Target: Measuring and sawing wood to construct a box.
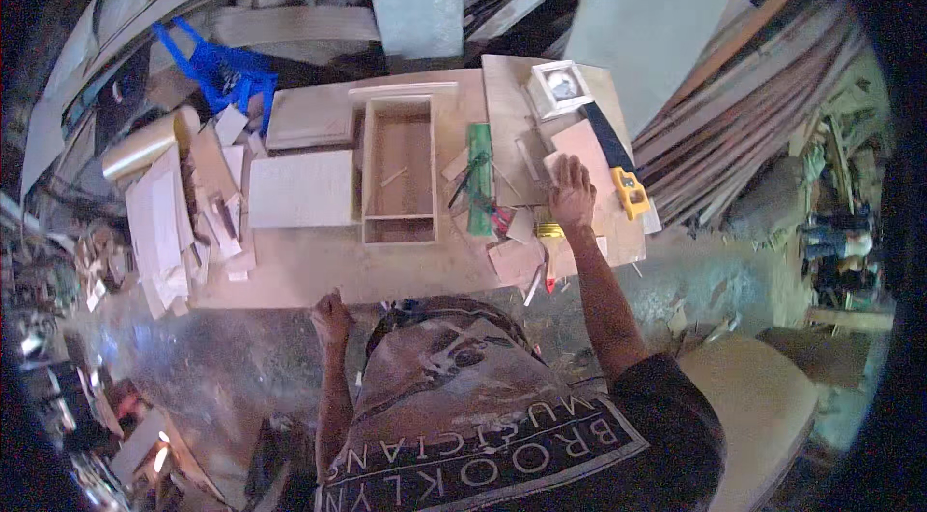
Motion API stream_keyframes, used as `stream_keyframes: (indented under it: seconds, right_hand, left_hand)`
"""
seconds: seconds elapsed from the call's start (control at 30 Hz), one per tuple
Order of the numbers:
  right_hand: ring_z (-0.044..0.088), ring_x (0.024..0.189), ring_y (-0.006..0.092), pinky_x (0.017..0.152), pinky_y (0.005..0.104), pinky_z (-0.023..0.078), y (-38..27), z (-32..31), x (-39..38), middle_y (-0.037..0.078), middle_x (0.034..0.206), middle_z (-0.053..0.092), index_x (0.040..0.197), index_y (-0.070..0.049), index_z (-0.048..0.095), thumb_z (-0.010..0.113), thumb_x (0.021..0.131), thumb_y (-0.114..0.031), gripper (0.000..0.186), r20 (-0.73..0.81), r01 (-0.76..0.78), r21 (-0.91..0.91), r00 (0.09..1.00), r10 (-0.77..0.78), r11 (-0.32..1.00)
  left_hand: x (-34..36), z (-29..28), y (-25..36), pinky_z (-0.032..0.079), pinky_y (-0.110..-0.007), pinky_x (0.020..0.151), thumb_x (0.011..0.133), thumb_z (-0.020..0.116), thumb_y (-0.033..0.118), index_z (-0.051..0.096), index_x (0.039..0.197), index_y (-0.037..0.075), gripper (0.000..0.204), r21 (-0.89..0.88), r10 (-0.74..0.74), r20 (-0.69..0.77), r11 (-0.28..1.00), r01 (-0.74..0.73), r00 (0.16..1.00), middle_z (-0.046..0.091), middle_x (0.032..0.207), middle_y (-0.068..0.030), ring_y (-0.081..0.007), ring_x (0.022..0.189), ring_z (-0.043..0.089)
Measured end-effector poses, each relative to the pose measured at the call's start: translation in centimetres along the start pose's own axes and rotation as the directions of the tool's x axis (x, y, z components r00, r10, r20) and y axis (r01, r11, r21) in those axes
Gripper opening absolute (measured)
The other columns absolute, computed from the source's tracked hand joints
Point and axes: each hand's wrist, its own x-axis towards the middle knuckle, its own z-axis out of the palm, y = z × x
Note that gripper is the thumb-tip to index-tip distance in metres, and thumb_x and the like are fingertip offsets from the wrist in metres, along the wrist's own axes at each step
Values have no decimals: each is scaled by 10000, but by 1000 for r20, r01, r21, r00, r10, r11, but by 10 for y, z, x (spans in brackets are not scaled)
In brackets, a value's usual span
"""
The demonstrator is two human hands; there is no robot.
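The person's right hand (574,195) is lying over a flat wooden piece (578,140) beside a yellow-handled saw (630,191). The left hand (331,319) is hanging near the tabletop (290,266) edge.

My right arm (610,314) is stretched forward and bends at the elbow only a little. At its end my right hand (574,193) is turned with its back upward, the fingers (577,170) pointing away from me and somewhat bent; their tips are hidden, so I cannot say how much they close. My left forearm (334,386) rises almost straight, near to my body. My left hand (331,316) is much closer to me, its fingers folded inward like a loose fist.
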Motion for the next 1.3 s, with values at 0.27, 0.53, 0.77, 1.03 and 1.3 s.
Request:
stream_keyframes:
  seconds: [0.27, 0.53, 0.77, 1.03, 1.3]
  right_hand:
    - [382, 1312, 328, 1057, 456, 357, -16, 21, 19, 163, 1402, 429, 1399, -110, 411, 581, 777, -157, 647, -102, 57, 615, 995, 8, 787]
    - [587, 1049, 350, 876, 457, 472, -65, 0, -6, 182, 1144, 624, 1209, -79, 580, 557, 849, -137, 365, -310, 64, 353, 949, 52, 933]
    - [654, 877, 348, 731, 417, 504, -166, -100, -61, 194, 1029, 664, 1093, 0, 609, 471, 917, -70, 234, -250, 19, 682, 946, 209, 731]
    - [561, 765, 205, 637, 291, 457, -291, -87, -118, 145, 963, 569, 1213, 1, 518, 476, 956, -128, 290, -425, 311, 526, 903, -72, 791]
    - [580, 835, 169, 653, 273, 491, -454, -119, -162, 129, 1090, 577, 1362, -41, 454, 569, 885, -55, 490, -74, 221, 835, 953, -294, 505]
  left_hand:
    - [-25, 3, -9, 511, -424, 642, 846, 611, 284, 659, 875, 10, 279, 159, 43, -142, 987, -20, 989, 663, 774, -210, -357, 730, 665]
    - [-27, -47, -51, 497, -492, 683, 894, 553, 336, 667, 884, 30, 326, 194, -106, -378, 962, 190, 920, 636, 784, -235, -432, 786, 630]
    - [43, -129, -73, 498, -491, 685, 899, 571, 319, 657, 925, 27, 306, 165, 3, -619, 978, 126, 785, 662, 805, -219, -412, 759, 641]
    - [148, -287, -50, 424, -495, 935, 787, 720, 279, 559, 1175, 54, 476, 415, 327, -698, 910, -12, 636, 472, 1302, -261, -424, 1198, 455]
    - [221, -364, -47, 363, -528, 1017, 595, 845, 453, 344, 1397, 18, 1040, 509, 145, -366, 858, 67, 919, 377, 1380, -282, -434, 1295, 335]
